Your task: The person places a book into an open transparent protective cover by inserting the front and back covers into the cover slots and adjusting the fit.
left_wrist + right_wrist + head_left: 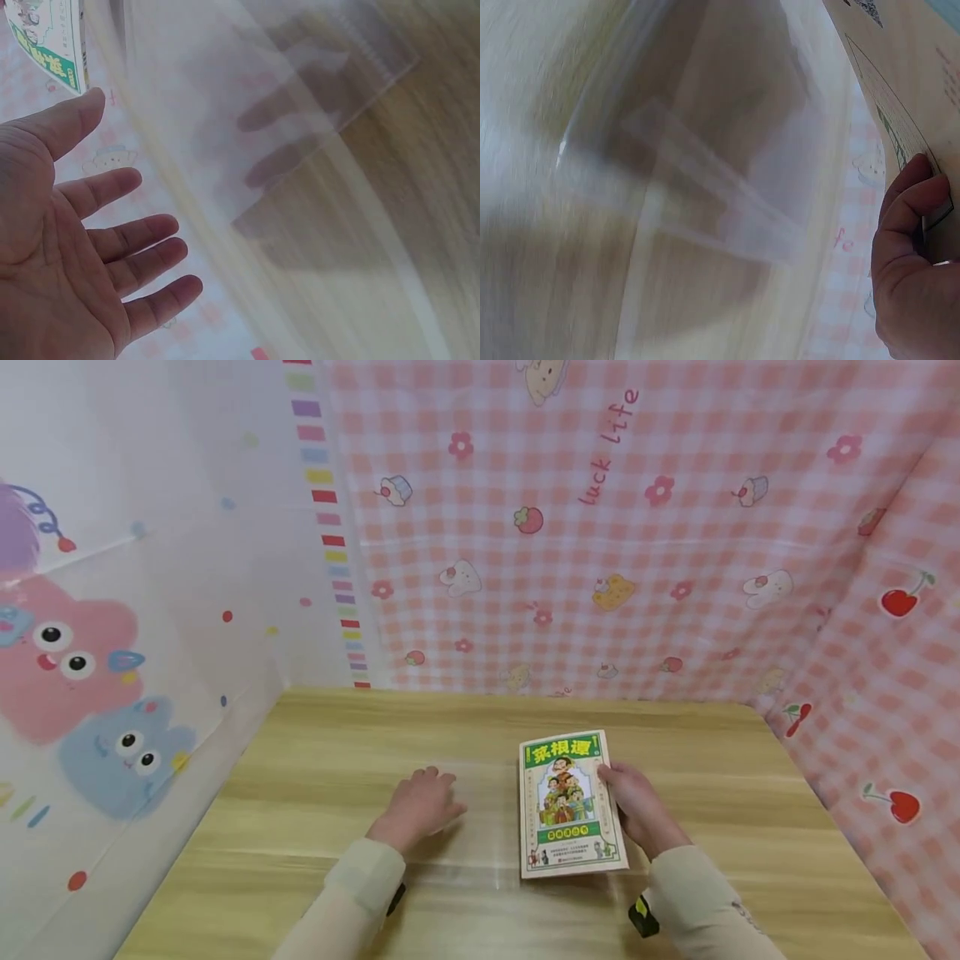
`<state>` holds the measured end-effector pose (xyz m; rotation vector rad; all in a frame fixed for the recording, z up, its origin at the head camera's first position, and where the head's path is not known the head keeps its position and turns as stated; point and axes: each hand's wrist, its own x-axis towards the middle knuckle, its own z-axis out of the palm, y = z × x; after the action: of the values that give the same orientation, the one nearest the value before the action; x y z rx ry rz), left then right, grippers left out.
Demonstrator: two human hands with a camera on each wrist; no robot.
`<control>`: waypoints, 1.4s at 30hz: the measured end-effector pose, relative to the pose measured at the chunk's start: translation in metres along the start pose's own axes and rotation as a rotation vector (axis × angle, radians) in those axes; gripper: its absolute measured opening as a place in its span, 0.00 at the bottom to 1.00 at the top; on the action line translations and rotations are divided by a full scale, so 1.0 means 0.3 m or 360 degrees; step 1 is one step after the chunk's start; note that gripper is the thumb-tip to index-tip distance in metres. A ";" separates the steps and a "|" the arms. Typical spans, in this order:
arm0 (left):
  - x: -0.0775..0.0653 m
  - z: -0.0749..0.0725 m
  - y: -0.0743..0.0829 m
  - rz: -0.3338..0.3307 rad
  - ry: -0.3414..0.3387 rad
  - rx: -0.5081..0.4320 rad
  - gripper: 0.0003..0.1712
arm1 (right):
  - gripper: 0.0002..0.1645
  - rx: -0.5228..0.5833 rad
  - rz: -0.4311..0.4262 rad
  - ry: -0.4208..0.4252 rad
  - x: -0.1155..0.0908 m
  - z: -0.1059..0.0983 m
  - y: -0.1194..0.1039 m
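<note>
My right hand (643, 807) grips the right edge of a thin book (561, 852) with a green-and-cream cover and cartoon figures, held tilted above the table. In the right wrist view, curled fingers (911, 199) press on the book's back cover (896, 97). A clear plastic sleeve (483, 835) lies on the table between the hands, faint in the head view. My left hand (423, 806) hovers beside it. The left wrist view shows that hand (67, 247) with fingers spread and nothing held, apart from the sleeve (247, 142). A corner of the book (52, 37) appears above its thumb.
The wood-grain table (322, 760) meets a pink checked cloth (570, 635) behind and on the right. A white cloth with cartoon figures (75, 652) hangs at the left. Black wrist devices (643, 917) sit under the sleeves.
</note>
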<state>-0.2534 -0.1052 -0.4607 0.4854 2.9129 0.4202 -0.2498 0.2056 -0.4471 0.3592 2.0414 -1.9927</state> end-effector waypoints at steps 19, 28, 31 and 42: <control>-0.007 -0.008 0.009 -0.0031 -0.0019 0.0042 0.34 | 0.28 -0.0038 0.0073 0.0053 0.031 0.055 0.056; -0.006 -0.003 0.011 -0.0026 -0.0016 0.0046 0.33 | 0.28 -0.0132 0.0126 0.0057 0.043 0.050 0.084; -0.005 0.001 0.009 -0.0017 -0.0004 0.0052 0.32 | 0.27 -0.0184 0.0130 0.0073 0.043 0.053 0.092; 0.001 0.004 0.016 0.0012 0.0022 0.0097 0.32 | 0.28 -0.0509 0.0038 0.0163 0.055 0.056 0.132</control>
<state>-0.2518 -0.1003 -0.4605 0.5039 2.9455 0.3376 -0.2508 0.1897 -0.4904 0.4209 2.3586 -1.6260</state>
